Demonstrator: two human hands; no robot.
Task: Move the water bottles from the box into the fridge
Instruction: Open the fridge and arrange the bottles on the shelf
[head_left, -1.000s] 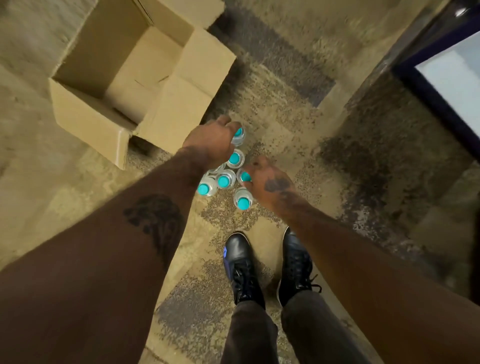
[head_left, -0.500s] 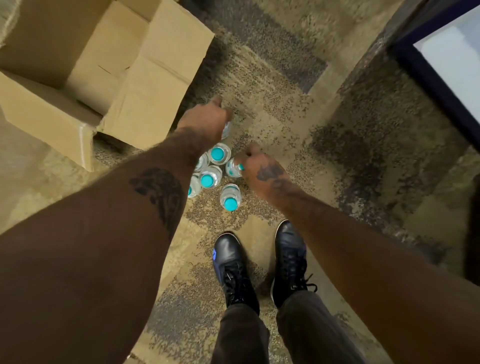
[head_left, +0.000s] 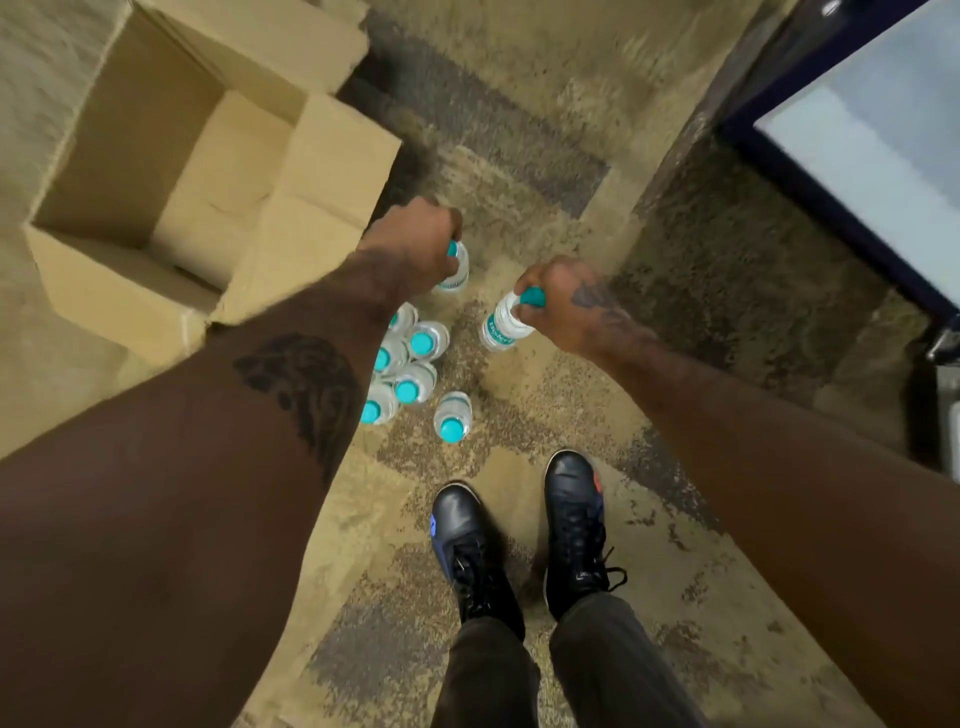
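The left hand (head_left: 415, 244) grips a bottle (head_left: 456, 273) by its teal cap; the right hand (head_left: 563, 306) holds another bottle (head_left: 501, 325) likewise; more bottles (head_left: 410, 371) stand on the carpet (head_left: 519, 171) between and below them; the open box (head_left: 171, 171) sits beyond the left hand, the fridge (head_left: 872, 135) beyond the right.

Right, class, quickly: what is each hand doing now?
Left hand: closed on a clear plastic teal-capped water bottle.
Right hand: closed on another teal-capped clear bottle.
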